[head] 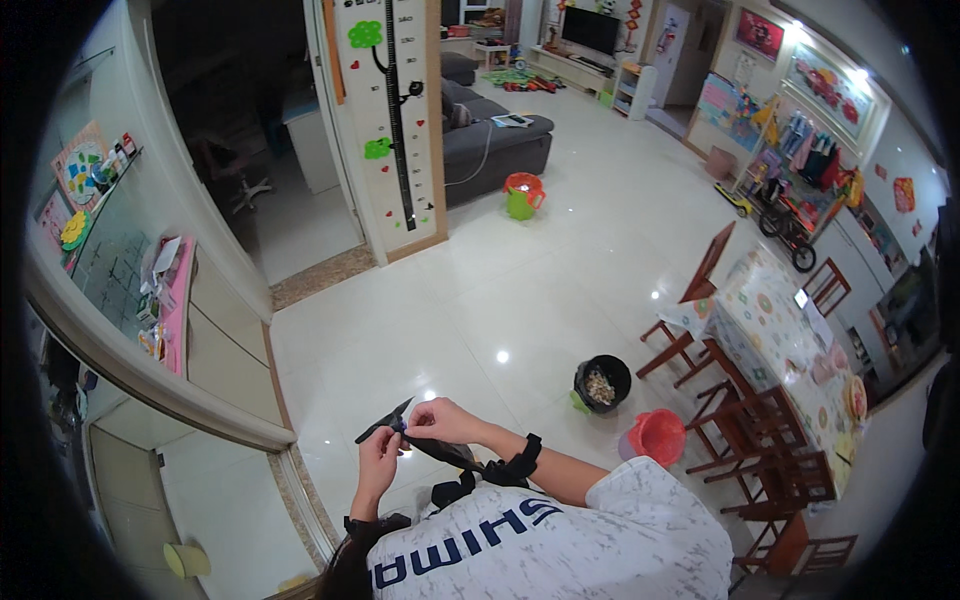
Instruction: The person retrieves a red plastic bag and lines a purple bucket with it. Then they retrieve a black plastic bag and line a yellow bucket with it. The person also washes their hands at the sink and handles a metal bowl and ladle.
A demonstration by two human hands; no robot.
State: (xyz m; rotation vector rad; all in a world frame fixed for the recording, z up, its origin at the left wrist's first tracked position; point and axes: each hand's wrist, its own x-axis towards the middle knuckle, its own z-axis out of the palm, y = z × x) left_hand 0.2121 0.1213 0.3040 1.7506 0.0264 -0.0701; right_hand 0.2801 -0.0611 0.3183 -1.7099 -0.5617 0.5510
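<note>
A black plastic bag (444,453) hangs in front of my body, its upper part bunched between my two hands. My left hand (379,454) pinches the bunched part from below, and a loose black end sticks out past the fingers. My right hand (444,420) grips the bag just beside it, fingertips close to the left ones. A small purple bit shows between the fingers, too small to identify. On the floor to the right stands a bin with a black liner (602,384), holding light-coloured scraps. Near it is a red and pink bin (654,439).
A dining table with a flowered cloth (757,300) and several wooden chairs (739,427) stand on the right. Farther off are a green and orange bin (523,199) and a grey sofa (510,150). A door frame (296,480) borders my left, with a yellow bin (186,560) beyond.
</note>
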